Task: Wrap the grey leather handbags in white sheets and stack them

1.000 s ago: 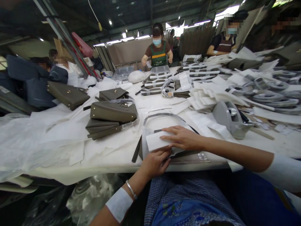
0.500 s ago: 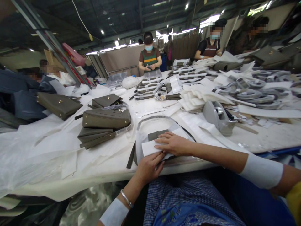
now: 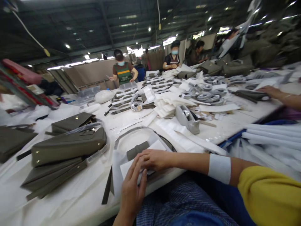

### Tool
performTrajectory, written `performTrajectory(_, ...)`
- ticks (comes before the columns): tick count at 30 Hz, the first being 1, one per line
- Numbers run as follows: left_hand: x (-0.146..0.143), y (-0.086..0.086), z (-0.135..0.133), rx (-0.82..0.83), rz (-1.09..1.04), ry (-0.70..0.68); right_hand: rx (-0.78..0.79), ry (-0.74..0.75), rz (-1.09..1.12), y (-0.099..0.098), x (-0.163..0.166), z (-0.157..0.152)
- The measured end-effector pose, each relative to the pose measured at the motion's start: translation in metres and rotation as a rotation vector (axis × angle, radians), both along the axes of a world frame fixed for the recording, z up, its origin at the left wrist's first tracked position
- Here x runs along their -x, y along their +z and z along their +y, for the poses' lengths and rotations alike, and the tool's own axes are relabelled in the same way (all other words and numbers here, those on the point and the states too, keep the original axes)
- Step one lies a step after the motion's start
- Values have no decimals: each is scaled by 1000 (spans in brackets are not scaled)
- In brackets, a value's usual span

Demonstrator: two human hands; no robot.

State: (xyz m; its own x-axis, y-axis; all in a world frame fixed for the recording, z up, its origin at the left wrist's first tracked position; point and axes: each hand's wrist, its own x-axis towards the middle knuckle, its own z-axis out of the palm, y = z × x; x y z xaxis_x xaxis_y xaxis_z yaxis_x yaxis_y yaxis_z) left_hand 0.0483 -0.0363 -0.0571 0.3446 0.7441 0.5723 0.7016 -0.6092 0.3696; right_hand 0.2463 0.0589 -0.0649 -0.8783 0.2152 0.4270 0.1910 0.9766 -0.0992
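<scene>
At the table's near edge lies an olive-brown handbag piece (image 3: 137, 150) with white sheeting over it. A strap wrapped in clear film (image 3: 134, 129) arches behind it. On the folded white sheet (image 3: 125, 169), my left hand (image 3: 134, 185) rests with fingers stretched and thumb apart. My right hand (image 3: 156, 159) lies over the sheet from the right, fingers reaching across the left fingertips, the hand open and pressing lightly. What lies under the palms is hidden. A loose dark strap end (image 3: 107, 188) sticks out at the left.
Several olive handbags (image 3: 70, 146) are piled at left. A grey tape dispenser (image 3: 187, 119) stands right of my work, near stacked white foam sheets (image 3: 172, 102) and wrapped straps (image 3: 209, 94). A co-worker's hand (image 3: 270, 91) touches olive pieces at far right. Other people stand across the table.
The view has swung to the right, so the table's things sit farther left. My left hand has straightened its fingers and lies more upright along the sheet; my right hand stays over the sheet.
</scene>
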Motion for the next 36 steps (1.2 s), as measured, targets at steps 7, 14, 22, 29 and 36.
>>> performTrajectory(7,-16,-34,13,-30,222,128,-39,-31,-49,13,-5,-12)
performTrajectory(14,-4,-49,23,-183,393,77,81,-550,285,54,-145,-35)
performTrajectory(22,0,-60,30,-248,410,87,12,-1420,235,49,-341,-10)
performTrajectory(29,-1,-59,27,-207,416,93,31,-1309,222,36,-311,-17)
performTrajectory(36,-14,-42,16,-162,424,160,-173,-894,52,61,-243,-8)
